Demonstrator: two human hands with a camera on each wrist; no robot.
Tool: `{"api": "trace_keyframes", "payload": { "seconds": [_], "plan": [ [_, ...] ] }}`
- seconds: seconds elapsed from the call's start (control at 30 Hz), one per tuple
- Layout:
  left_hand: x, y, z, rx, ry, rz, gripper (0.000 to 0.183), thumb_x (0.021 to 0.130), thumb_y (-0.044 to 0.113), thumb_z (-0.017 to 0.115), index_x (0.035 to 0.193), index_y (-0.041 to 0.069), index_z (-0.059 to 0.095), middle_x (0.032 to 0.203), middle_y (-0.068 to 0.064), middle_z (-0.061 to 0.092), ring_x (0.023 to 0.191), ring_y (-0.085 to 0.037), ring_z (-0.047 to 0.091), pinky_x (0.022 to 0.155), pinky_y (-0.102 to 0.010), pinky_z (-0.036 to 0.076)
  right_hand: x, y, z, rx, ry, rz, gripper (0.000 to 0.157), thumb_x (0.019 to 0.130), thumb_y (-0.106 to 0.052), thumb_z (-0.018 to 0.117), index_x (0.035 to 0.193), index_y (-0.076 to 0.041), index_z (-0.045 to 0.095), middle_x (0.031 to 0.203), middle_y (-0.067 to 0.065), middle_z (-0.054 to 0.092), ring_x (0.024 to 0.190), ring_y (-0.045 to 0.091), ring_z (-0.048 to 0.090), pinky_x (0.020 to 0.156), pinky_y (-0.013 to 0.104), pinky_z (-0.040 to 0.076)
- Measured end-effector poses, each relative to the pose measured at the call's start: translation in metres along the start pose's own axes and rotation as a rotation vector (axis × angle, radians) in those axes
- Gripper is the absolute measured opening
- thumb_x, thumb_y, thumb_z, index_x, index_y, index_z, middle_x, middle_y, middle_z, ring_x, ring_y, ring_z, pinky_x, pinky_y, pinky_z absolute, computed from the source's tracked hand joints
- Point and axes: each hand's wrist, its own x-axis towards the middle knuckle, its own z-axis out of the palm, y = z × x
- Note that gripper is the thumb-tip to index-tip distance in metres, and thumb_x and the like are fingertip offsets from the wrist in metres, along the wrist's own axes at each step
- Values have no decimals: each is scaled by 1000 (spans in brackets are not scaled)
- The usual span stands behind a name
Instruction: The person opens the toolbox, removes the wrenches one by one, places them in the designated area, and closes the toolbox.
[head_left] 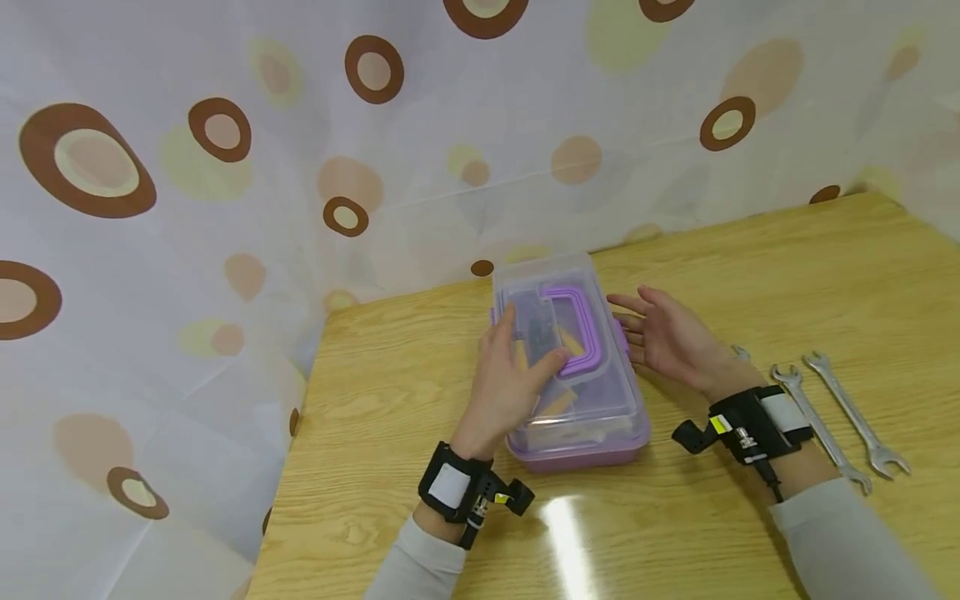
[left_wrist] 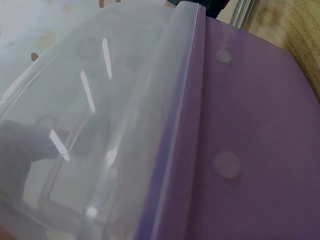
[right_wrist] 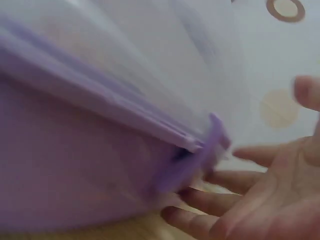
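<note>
A plastic storage box with a purple base (head_left: 585, 458) and a clear lid (head_left: 611, 400) stands on the table, lid down. My left hand (head_left: 504, 379) rests on the lid with fingers spread, its thumb by the purple carrying handle (head_left: 594, 325). Off the box's right side, my right hand (head_left: 675, 342) has its palm turned toward the box and its fingers extended. In the right wrist view, those fingers (right_wrist: 215, 202) are at the purple side latch (right_wrist: 200, 160), which tilts outward; blur hides whether they touch. Tan pieces show dimly through the lid.
Two metal wrenches lie to the right, one (head_left: 855, 408) beside another (head_left: 817, 417) partly behind the right wrist. A third metal end (head_left: 741, 352) peeks out there. Behind the wooden table (head_left: 375, 400) hangs a dotted curtain (head_left: 420, 133).
</note>
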Motion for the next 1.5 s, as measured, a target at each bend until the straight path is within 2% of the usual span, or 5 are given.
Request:
{"api": "trace_keyframes", "payload": {
  "seconds": [0.17,0.37,0.8,1.23,1.5],
  "plan": [
    [0,0,0,-12,-10,-13,103,91,46,76,170,25,15,172,-14,16,154,-35,29,123,-61,25,-11,-17,-6,-596,130,-7,73,112,-52,40,168,-8,22,173,19,21,156,43,25,122,63,26],
    [1,0,0,-10,-10,8,103,91,49,76,170,24,14,172,-16,16,154,-38,29,121,-65,25,-26,-34,-13,-804,283,-63,69,111,-48,48,167,-14,27,169,19,31,154,46,28,117,73,24],
    [6,-13,-24,-384,-172,-42,108,93,24,79,169,31,2,171,-12,12,148,-36,36,115,-57,41,-13,-27,26,-700,61,-64,79,112,-46,45,170,-21,-1,175,19,3,157,49,16,117,69,32],
    [20,-29,-38,-343,-328,-55,111,92,33,82,168,41,2,162,-6,30,117,-34,67,92,-52,59,-10,-18,38,-723,-33,-3,118,98,-42,72,161,-38,-28,173,12,-22,158,50,-5,116,79,10],
    [24,-33,-39,-354,-390,-67,104,96,36,77,166,45,2,139,-18,53,108,-31,71,86,-52,61,-7,-12,33,-606,-63,27,107,103,-39,65,162,-40,-24,174,16,-11,154,48,21,114,72,34]
  ]
}}
